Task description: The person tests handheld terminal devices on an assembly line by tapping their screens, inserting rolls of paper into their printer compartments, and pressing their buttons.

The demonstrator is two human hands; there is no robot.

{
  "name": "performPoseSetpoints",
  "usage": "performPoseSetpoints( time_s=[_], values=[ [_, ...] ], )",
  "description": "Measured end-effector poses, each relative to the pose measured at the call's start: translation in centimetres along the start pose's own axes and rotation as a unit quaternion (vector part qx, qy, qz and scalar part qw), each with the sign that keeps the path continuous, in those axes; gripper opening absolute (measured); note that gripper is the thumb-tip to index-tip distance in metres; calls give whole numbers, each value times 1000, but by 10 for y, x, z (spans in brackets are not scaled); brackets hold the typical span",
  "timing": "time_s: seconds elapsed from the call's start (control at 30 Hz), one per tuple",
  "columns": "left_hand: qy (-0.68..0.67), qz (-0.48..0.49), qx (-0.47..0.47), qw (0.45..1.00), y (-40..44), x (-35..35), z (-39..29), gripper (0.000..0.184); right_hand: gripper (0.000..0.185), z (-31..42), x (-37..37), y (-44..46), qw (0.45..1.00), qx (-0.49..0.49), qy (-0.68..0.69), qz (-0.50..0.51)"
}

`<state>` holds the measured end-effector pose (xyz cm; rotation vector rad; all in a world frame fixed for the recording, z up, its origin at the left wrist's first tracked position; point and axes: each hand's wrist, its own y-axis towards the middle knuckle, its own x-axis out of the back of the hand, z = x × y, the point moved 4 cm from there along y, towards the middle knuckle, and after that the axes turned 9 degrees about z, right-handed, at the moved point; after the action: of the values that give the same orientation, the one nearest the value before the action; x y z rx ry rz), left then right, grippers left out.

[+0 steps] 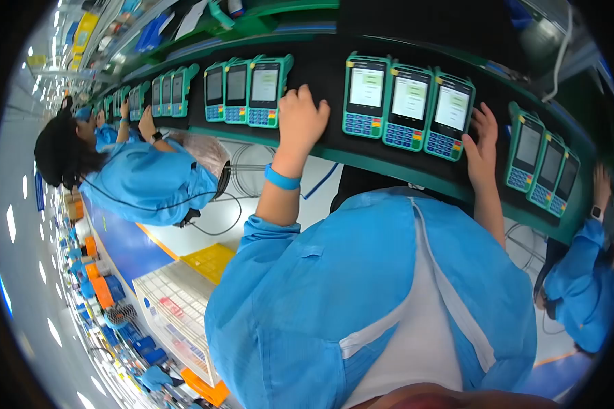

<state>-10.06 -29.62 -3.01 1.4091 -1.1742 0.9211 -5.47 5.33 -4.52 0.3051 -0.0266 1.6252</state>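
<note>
My left hand (303,119) rests palm down on the black work surface, just right of a group of green card payment terminals (265,92). Its fingers are apart and slightly bent, with nothing in them. In front of me lie three payment terminals (407,102) side by side, their screens lit and keypads toward me. Beside the rightmost terminal (450,112) is my right hand (482,140), fingers apart, thumb close to its lower right edge. Whether the thumb touches it I cannot tell. A blue band (282,178) circles my left wrist.
More terminals (542,163) lie to the right, near a co-worker's hand (601,187). A co-worker in a blue jacket (147,180) sits at my left. The bench has a green front edge (389,158). A white cable (563,54) hangs at upper right.
</note>
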Motion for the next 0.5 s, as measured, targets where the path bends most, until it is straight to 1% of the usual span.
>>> performPoseSetpoints(
  time_s=[0.07,0.1,0.13,0.17,0.23,0.27,0.33,0.37,0.43,0.47,0.5],
  values=[
    [3,17,0,1000,18,-5,4,49,71,0,1,-1,1000,8,-7,5],
    [27,30,26,999,26,-4,6,46,72,5,1,-2,1000,-1,-13,6],
    [67,73,50,994,37,-2,5,44,72,6,1,-3,1000,3,-20,9],
    [92,95,75,988,48,-2,4,44,72,9,1,-4,999,8,-40,18],
    [121,170,96,973,72,-11,14,49,69,8,1,-5,999,25,-36,17],
    [132,168,107,971,79,-12,12,49,69,6,2,-5,998,41,-31,23],
    [173,185,50,966,83,-19,6,49,71,12,4,-5,998,28,-36,33],
    [183,184,39,965,84,-25,7,49,71,14,5,-6,999,20,-17,38],
    [161,152,50,974,86,-23,8,51,71,14,7,-6,999,2,16,39],
    [164,142,48,975,82,-21,5,51,72,17,9,-6,999,-16,33,40],
    [169,139,39,975,79,-21,3,48,71,18,8,-7,999,-12,30,37]
  ],
)
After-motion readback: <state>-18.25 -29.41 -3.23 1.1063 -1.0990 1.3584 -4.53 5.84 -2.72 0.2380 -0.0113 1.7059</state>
